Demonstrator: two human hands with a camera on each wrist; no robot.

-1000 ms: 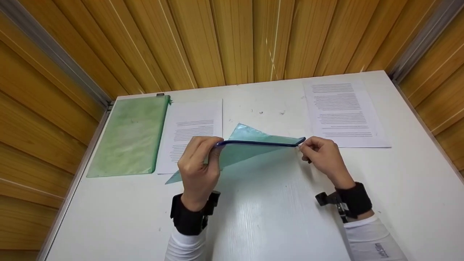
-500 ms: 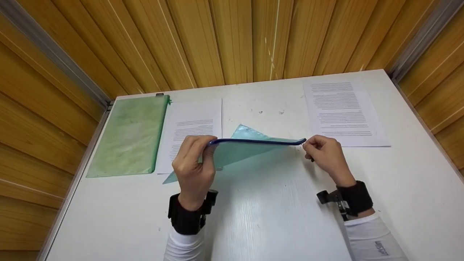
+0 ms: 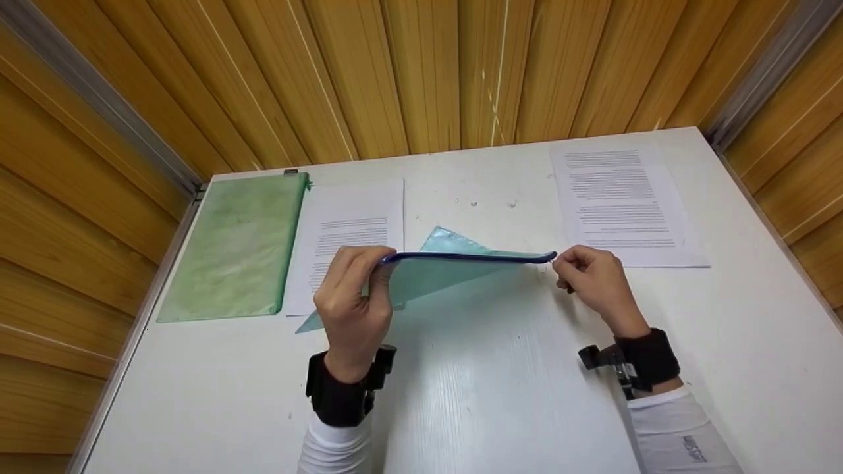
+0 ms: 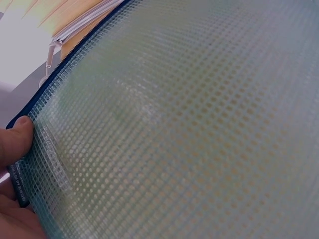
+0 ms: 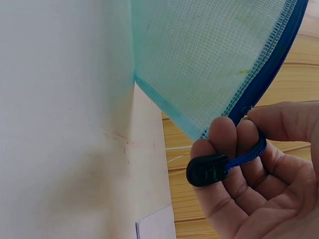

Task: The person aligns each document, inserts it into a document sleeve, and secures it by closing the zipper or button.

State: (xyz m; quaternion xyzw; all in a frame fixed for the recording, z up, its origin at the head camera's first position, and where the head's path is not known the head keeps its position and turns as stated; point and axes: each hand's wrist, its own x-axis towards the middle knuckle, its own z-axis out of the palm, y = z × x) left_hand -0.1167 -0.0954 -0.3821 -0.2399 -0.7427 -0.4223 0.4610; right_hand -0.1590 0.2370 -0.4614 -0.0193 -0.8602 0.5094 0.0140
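Observation:
A light blue-green mesh zipper pouch [image 3: 441,280] is held up above the white table, its dark blue zipper edge [image 3: 467,257] on top and running nearly level. My left hand [image 3: 352,306] pinches the left end of that edge between thumb and fingers. In the left wrist view, a black tag [image 4: 19,186] with lettering shows below the thumb. At the right end, my right hand [image 3: 593,280] pinches the zipper pull [image 5: 245,110] between thumb and fingers. A blue cord loop [image 5: 247,154] with a black tab [image 5: 207,170] lies across those fingers.
A green zipper pouch [image 3: 230,243] lies flat at the table's left. Printed sheets [image 3: 355,204] lie beside it, partly behind my left hand. More printed sheets [image 3: 622,204] lie at the back right. Wood-patterned walls [image 3: 428,72] border the table [image 3: 487,395].
My left hand has shifted slightly left with the pouch's edge, and my right hand slightly right. The zipper edge is straighter near its right end. Over the last half second there is hardly any movement.

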